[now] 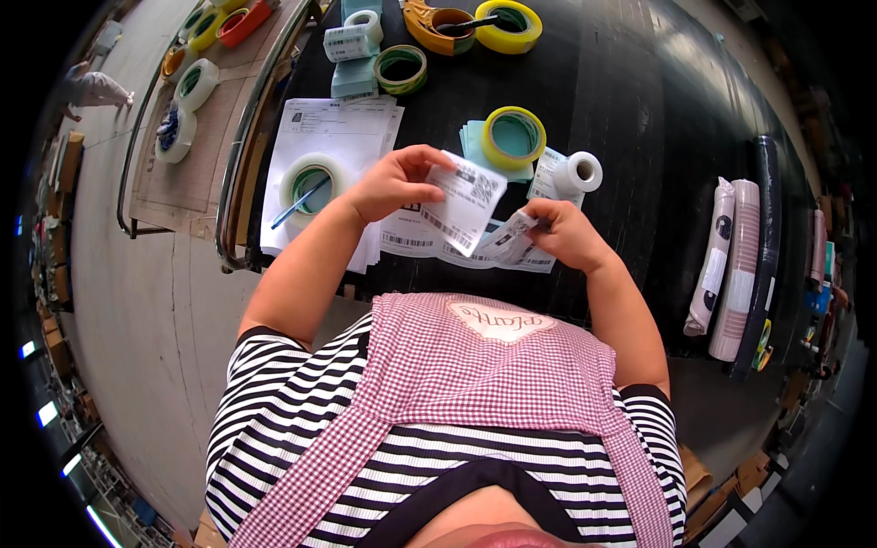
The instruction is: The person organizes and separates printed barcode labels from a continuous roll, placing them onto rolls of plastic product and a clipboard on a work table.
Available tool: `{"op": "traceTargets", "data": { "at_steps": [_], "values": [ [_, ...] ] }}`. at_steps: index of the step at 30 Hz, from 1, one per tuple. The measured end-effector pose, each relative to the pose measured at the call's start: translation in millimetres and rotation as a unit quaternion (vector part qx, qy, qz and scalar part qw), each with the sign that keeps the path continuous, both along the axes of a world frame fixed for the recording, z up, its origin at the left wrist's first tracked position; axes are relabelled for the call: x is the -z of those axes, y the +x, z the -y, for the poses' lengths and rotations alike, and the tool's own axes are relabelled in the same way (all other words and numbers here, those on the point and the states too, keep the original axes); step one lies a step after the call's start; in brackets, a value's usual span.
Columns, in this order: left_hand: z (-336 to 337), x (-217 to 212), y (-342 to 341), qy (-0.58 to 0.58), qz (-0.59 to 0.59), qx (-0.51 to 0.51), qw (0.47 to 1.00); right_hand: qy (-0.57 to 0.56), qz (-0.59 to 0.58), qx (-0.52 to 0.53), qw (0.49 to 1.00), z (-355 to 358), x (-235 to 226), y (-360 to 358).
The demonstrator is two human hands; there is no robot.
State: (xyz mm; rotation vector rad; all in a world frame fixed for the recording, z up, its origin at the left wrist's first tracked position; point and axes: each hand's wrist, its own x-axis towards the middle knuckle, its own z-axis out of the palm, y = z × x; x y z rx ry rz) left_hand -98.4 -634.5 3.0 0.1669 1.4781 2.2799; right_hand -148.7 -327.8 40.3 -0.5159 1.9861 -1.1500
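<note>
Between thumb and fingers, my left hand [391, 185] pinches a white printed label [464, 208] with a square code and barcodes, held tilted above the table. My right hand [568, 235] grips the upper part of a strip of labels [408, 239], which bends up and curls toward its fingers. The rest of the strip lies along the near table edge, partly hidden behind the held label. Just beyond my hands, a yellow-rimmed tape roll [513, 138] rests on pale blue sheets [472, 139]. A small white label roll [577, 172] sits beside it.
A stack of papers [333, 137] at left carries a clear tape roll [294, 178] and a blue pen [301, 203]. Farther off are an orange tape dispenser [422, 23] and more tape rolls. Wrapped rolls [736, 274] lie at right. Another person [94, 89] is far left.
</note>
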Motion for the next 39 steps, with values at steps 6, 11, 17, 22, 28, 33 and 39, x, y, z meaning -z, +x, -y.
{"op": "traceTargets", "data": {
  "at_steps": [6,11,17,22,28,33,39],
  "values": [
    [-5.0,-1.2,-6.4,-0.267,-0.017,0.078,0.960,0.010,-0.003,0.052,0.999,-6.7,23.2,-17.0],
    [-9.4,10.0,-10.9,-0.453,-0.287,0.080,0.840,-0.027,0.009,0.070,0.997,-7.5,33.5,-18.3],
    [-18.8,1.6,-20.9,-0.478,-0.104,0.182,0.853,-0.079,0.062,0.114,0.988,-13.1,35.6,-20.7],
    [-12.9,-7.5,-21.8,-0.490,-0.008,0.150,0.858,-0.127,0.065,0.185,0.972,-23.5,51.1,-22.7],
    [-11.5,9.8,-16.6,-0.476,-0.024,0.065,0.877,-0.153,0.041,0.258,0.953,-18.9,47.4,-15.5],
    [-18.1,4.6,-17.2,-0.490,0.005,0.062,0.870,-0.134,-0.033,0.291,0.947,-18.6,32.1,-5.8],
    [-16.4,9.9,-17.1,-0.475,0.006,0.056,0.878,-0.120,-0.023,0.280,0.952,-26.5,35.3,11.5]
  ]
}}
